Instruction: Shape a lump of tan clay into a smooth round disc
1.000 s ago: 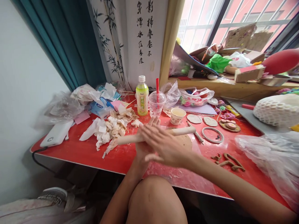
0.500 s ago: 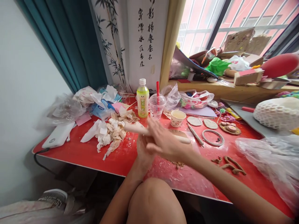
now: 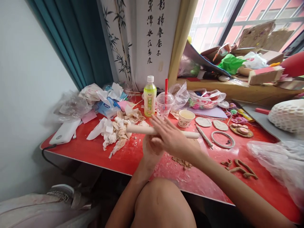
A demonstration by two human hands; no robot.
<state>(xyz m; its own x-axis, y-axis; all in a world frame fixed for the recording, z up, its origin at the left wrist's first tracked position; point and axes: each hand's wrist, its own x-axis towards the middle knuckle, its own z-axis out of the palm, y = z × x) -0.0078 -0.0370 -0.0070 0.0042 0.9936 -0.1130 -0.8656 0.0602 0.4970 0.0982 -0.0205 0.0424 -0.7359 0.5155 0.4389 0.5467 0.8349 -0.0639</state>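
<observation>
A long, pale clay roll (image 3: 140, 129) lies nearly level between my two palms, above the red table. My right hand (image 3: 169, 136) rests on top of it, fingers straight and slanting toward the upper left. Beneath is my left hand (image 3: 152, 148), palm turned up, its fingers mostly hidden by the right hand and the roll. Both ends of the roll stick out past my hands. Brown clay crumbs (image 3: 182, 163) lie on the table below my right wrist.
Crumpled tissues (image 3: 118, 129) and a white power bank (image 3: 65, 132) lie left. Behind stand a drink bottle (image 3: 150, 98), a plastic cup (image 3: 163, 104) and a paper cup (image 3: 186, 119). At right are flat clay discs (image 3: 203, 122), a clay ring (image 3: 222, 140), brown clay strips (image 3: 244, 169) and a plastic bag (image 3: 277, 161).
The view has shifted, so the table's things appear farther right. The clay roll has turned closer to level between my palms, and my hands look less blurred.
</observation>
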